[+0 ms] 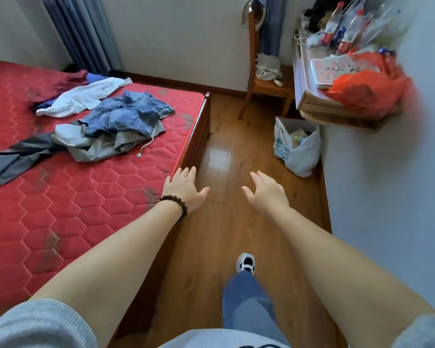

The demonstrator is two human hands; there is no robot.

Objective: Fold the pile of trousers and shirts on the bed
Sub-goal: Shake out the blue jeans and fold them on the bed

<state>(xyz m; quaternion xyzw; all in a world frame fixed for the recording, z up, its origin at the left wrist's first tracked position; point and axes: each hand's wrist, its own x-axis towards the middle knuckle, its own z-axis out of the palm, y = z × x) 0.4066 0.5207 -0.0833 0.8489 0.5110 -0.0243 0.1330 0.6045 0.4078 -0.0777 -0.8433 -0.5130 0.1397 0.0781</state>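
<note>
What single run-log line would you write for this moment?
stage: approach | left hand: open, empty, over bed edge | right hand: open, empty, above floor | clothes pile: unfolded, untouched

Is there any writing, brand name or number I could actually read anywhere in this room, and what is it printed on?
No text here can be read.
White plastic bag on the floor: blue print, too blurred to read.
Bottles on the shelf: red labels, too small and blurred.
Flat patterned box beside the orange bag: markings, not legible.
Clothes pile on the red mattress: no print visible.
</note>
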